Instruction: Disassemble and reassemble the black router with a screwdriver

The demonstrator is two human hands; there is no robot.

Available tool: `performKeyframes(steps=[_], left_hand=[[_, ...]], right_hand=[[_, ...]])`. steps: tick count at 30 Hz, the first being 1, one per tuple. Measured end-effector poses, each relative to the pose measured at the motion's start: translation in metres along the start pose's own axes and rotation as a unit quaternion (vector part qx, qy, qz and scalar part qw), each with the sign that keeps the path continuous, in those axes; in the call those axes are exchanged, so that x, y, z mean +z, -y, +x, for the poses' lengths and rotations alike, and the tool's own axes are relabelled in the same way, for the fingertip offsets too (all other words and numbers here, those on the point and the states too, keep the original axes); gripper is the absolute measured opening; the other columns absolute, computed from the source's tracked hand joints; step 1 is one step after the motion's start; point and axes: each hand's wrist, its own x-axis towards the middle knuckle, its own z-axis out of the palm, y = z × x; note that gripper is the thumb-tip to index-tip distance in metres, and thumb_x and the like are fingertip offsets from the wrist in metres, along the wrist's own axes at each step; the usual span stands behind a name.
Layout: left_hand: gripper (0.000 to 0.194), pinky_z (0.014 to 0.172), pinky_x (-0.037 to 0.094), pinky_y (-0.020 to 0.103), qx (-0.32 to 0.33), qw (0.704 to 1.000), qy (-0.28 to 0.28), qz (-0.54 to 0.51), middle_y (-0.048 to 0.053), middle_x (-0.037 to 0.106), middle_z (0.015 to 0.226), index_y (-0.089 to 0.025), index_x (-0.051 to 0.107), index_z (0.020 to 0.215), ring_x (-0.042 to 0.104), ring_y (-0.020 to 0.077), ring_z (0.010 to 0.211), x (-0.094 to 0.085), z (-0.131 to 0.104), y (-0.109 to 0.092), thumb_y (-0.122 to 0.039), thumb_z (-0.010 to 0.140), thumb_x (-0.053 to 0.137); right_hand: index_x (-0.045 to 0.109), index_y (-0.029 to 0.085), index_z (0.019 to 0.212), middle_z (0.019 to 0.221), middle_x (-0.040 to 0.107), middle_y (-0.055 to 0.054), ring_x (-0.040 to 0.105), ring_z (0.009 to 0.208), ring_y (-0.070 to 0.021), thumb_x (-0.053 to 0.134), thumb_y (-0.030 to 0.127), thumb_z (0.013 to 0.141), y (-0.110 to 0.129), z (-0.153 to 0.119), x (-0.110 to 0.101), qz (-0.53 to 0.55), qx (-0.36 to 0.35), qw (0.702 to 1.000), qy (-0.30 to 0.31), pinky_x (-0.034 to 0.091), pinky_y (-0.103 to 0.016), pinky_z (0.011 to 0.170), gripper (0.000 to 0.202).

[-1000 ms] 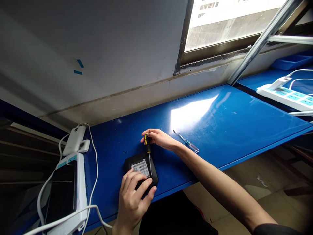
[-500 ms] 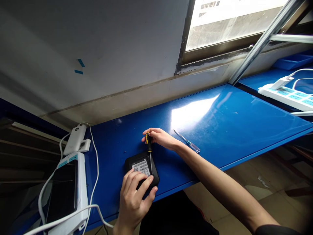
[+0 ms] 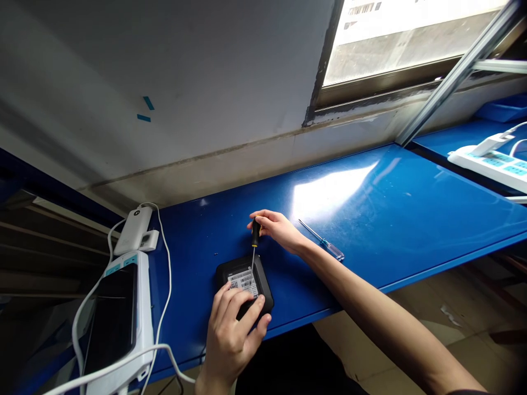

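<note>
A square black electronic device (image 3: 267, 291) with a printed white label (image 3: 242, 281) lies on the blue table. My left hand (image 3: 234, 323) grips its near side, fingers over the label edge and thumb by the right edge. Above the far side, my right hand (image 3: 274, 227) is closed round the black-and-yellow handle of a screwdriver (image 3: 255, 236). The shaft slants down to the device's top near the label's upper right corner; I cannot tell whether its tip sits in a screw. Right of that hand, a second screwdriver (image 3: 323, 241) with a clear handle lies on the table.
A small dark piece, perhaps a screw (image 3: 216, 254), lies beyond the device. On the left are a white power bank (image 3: 134, 230), a dark-screened phone (image 3: 111, 312) on a white power strip, and loose white cables (image 3: 168, 263). Another power strip (image 3: 489, 164) lies far right, beyond a metal post (image 3: 436, 82).
The screwdriver's shaft has gone from lying low along the label's right side to a steeper lean, its tip farther up the device. The left hand stays on the device; the whole view has shifted slightly.
</note>
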Motion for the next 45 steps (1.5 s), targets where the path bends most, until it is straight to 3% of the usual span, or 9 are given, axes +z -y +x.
performKeyframes(steps=[5,12,17,23,45], left_hand=[[0.014,0.1,0.053,0.05,-0.001,1.0,-0.008,0.004,0.006,0.069,0.093,-0.02,0.073,0.107,0.066,0.0215,0.093,-0.001,0.002,0.0,-0.019,0.095,0.066],[0.014,0.104,0.05,0.049,-0.02,1.0,-0.015,0.004,0.006,0.07,0.097,-0.022,0.073,0.107,0.066,0.0217,0.096,-0.001,-0.003,-0.001,-0.02,0.095,0.066],[0.017,0.101,0.052,0.043,-0.131,0.987,-0.089,0.018,0.005,0.072,0.102,-0.023,0.07,0.109,0.065,0.0215,0.101,-0.008,-0.027,0.007,-0.017,0.095,0.063],[0.012,0.085,0.056,0.037,-0.218,0.969,-0.112,0.04,0.006,0.072,0.101,-0.022,0.068,0.107,0.067,0.0228,0.097,-0.015,-0.038,0.011,-0.024,0.098,0.06],[0.014,0.085,0.056,0.034,-0.254,0.957,-0.135,0.047,0.004,0.074,0.098,-0.022,0.069,0.102,0.07,0.0215,0.096,-0.012,-0.041,0.011,-0.028,0.099,0.056]], right_hand=[[0.062,0.023,0.104,0.104,0.076,-0.006,0.072,0.096,-0.0186,0.08,0.05,0.078,-0.005,0.001,0.001,0.039,-0.06,0.996,-0.06,0.057,-0.034,0.087,0.041],[0.061,0.023,0.1,0.108,0.076,-0.006,0.072,0.104,-0.0226,0.084,0.05,0.073,-0.01,-0.002,0.012,0.047,-0.073,0.995,-0.054,0.058,-0.039,0.093,0.045],[0.061,0.022,0.1,0.107,0.076,-0.006,0.072,0.104,-0.0223,0.084,0.049,0.074,-0.012,-0.002,0.015,0.04,-0.068,0.996,-0.046,0.059,-0.039,0.093,0.044],[0.062,0.022,0.101,0.109,0.076,-0.006,0.072,0.105,-0.0226,0.083,0.049,0.076,-0.013,-0.002,0.014,0.032,-0.067,0.996,-0.045,0.058,-0.04,0.095,0.042],[0.063,0.023,0.101,0.109,0.076,-0.006,0.072,0.105,-0.0231,0.083,0.046,0.076,-0.012,-0.003,0.014,0.037,-0.072,0.996,-0.047,0.059,-0.04,0.094,0.039]])
